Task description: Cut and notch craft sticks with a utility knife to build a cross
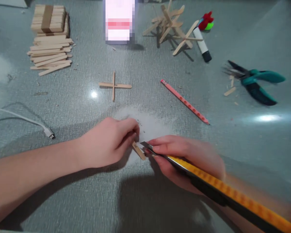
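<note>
Pinched in my left hand (109, 140) is a wooden craft stick (138, 151) with dark marks on its face; its lower end sticks out towards the right. My right hand (184, 155) is closed round a yellow and black utility knife (208, 176). The knife's blade points up and left, close to the stick; I cannot tell whether it touches. Behind my hands lies a cross of two craft sticks (121, 86). A pink pencil (185, 103) rests to the right of the cross, beyond my right hand.
Craft sticks (50, 53) lie heaped at the back left beside a banded bundle (57, 21). A white cable (26, 118) runs in from the left. At the back right are joined sticks (169, 24), a marker (202, 45) and a red-green object (206, 22). Pliers (254, 79) lie right.
</note>
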A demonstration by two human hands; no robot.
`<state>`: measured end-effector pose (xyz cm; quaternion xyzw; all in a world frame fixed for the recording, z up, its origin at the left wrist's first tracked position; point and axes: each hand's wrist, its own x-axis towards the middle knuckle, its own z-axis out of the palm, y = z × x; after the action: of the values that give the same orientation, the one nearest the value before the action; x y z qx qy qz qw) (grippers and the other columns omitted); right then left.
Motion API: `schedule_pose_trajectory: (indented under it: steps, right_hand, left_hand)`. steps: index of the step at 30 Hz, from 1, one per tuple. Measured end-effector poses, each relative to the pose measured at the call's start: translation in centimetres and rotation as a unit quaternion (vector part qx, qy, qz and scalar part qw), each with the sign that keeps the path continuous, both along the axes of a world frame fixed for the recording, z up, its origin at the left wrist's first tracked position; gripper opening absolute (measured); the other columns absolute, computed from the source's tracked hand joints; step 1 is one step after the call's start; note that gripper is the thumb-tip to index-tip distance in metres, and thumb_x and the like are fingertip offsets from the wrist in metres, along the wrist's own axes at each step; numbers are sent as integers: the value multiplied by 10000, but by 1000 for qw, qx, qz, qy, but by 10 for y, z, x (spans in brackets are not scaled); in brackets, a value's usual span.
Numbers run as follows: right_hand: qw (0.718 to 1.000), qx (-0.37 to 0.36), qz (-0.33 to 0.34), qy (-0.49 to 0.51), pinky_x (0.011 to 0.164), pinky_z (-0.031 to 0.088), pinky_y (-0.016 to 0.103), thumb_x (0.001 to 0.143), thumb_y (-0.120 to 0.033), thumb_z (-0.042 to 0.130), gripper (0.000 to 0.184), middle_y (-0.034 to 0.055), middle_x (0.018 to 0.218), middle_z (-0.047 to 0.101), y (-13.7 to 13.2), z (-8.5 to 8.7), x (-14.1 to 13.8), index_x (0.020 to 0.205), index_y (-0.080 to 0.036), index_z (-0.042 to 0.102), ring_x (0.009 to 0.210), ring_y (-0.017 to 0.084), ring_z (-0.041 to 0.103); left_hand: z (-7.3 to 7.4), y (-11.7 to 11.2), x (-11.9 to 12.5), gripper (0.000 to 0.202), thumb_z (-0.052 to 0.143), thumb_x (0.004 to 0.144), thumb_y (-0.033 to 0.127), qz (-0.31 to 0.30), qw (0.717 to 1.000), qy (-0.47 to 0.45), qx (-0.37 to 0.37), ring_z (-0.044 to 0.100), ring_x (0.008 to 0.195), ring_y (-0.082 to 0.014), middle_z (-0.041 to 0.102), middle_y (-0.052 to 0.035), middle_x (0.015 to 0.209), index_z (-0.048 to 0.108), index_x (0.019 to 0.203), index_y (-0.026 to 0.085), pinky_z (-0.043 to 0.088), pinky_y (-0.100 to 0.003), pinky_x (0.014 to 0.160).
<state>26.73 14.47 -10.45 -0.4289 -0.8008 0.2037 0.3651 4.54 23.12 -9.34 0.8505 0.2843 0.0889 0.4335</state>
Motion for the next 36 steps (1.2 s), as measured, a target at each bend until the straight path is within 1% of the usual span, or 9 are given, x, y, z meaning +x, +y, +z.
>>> schedule_pose_trajectory:
  steps: [3, 8, 15, 20, 25, 28, 32, 35, 36]
  right_hand:
    - [1000, -7, 10, 1, 676, 663, 240, 875, -89, 596, 260, 21, 941, 814, -2, 1, -2, 1057, -274, 613, 778, 176, 799]
    - [1000, -14, 7, -5, 698, 673, 288, 852, -45, 598, 383, 29, 975, 814, -8, 4, -6, 1135, -303, 604, 799, 207, 800]
    - [1000, -5, 17, -11, 696, 654, 260, 848, -58, 617, 361, 27, 915, 807, -8, 2, -6, 1126, -288, 603, 771, 190, 792]
    - [1000, -21, 22, 7, 683, 649, 288, 847, -79, 629, 374, 2, 941, 803, -11, -3, -6, 1129, -324, 603, 750, 190, 786]
    - [999, -10, 38, 0, 632, 638, 271, 844, -67, 621, 397, -3, 874, 793, -8, 1, -7, 1157, -311, 607, 709, 180, 772]
    - [999, -22, 39, 11, 626, 629, 252, 864, -60, 616, 359, -22, 820, 776, -6, 3, -8, 1125, -306, 607, 659, 162, 759]
    - [1000, -4, 23, 4, 625, 630, 254, 876, -83, 618, 276, 19, 835, 784, -7, 3, -10, 1079, -270, 628, 679, 179, 773]
    - [1000, -5, 22, -8, 605, 626, 278, 871, -89, 610, 274, 8, 835, 788, -6, 4, -9, 1052, -294, 627, 679, 186, 767]
    - [999, -27, 32, -8, 597, 620, 282, 867, -85, 605, 269, -11, 806, 782, -6, 5, -9, 1016, -307, 628, 668, 184, 759]
  left_hand:
    - [-2, -1, 2, 219, 491, 990, 219, -7, 1000, 9, 18, 585, 585, -105, 661, -6, 691, 668, 894, 132, 371, -229, 557]
    - [-3, 1, 4, 192, 551, 956, 182, -11, 999, 13, 35, 574, 606, -113, 653, -11, 684, 697, 844, 126, 382, -238, 583]
    - [-4, 0, 4, 192, 570, 952, 195, -19, 999, 7, 44, 580, 622, -125, 662, -12, 686, 709, 837, 127, 407, -250, 594]
    - [-5, 0, 4, 208, 555, 961, 204, -31, 998, 16, 48, 604, 644, -137, 681, -24, 712, 717, 850, 134, 428, -258, 606]
    - [-5, 0, 5, 199, 563, 958, 198, -34, 998, 22, 52, 603, 656, -140, 680, -26, 724, 712, 843, 136, 441, -260, 622]
    - [-5, -1, 6, 204, 555, 965, 198, -41, 997, 27, 52, 599, 664, -141, 676, -27, 737, 709, 850, 132, 440, -261, 624]
    - [-5, 0, 6, 209, 553, 973, 201, -50, 997, 38, 54, 594, 674, -144, 665, -27, 743, 708, 850, 133, 434, -263, 627]
    - [-5, 0, 5, 186, 565, 960, 196, -65, 996, 31, 50, 601, 701, -152, 670, -35, 776, 720, 880, 132, 439, -269, 639]
    - [-5, 0, 5, 176, 568, 951, 186, -71, 996, 29, 46, 602, 708, -153, 672, -37, 785, 725, 892, 133, 442, -269, 642]
